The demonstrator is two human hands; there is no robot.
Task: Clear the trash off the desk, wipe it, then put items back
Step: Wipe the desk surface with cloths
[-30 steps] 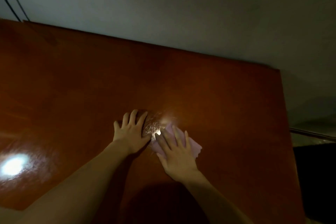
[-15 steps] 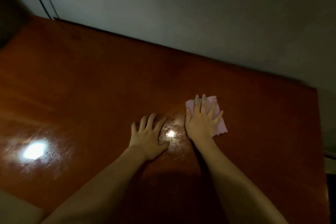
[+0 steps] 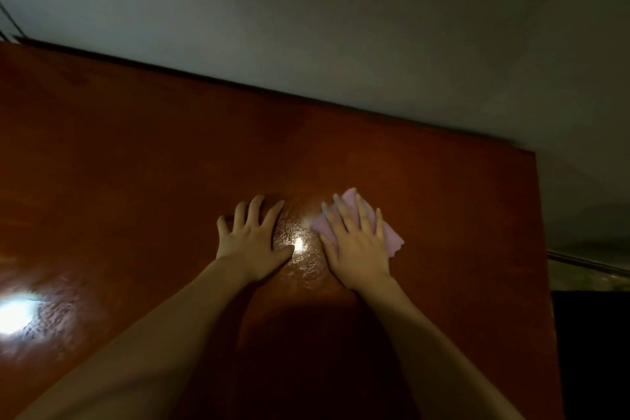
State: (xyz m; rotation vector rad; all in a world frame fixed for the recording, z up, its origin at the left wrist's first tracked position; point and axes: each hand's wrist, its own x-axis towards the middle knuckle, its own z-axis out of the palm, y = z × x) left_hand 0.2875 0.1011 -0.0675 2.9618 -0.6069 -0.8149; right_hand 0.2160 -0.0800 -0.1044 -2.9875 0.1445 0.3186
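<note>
On desk (image 3: 136, 164) | right hand (image 3: 358, 249) flat, pressing cloth (image 3: 388, 235) (slid nearer) | left hand (image 3: 252, 242) splayed, empty

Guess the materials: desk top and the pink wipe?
Desk: reddish-brown wood or wood veneer, glossy lacquer by the look; it mirrors bright light spots. Solid or laminate, cannot tell.
Pink wipe: thin, soft cloth or paper, matte; it lies flat and creased under the right hand.
</note>
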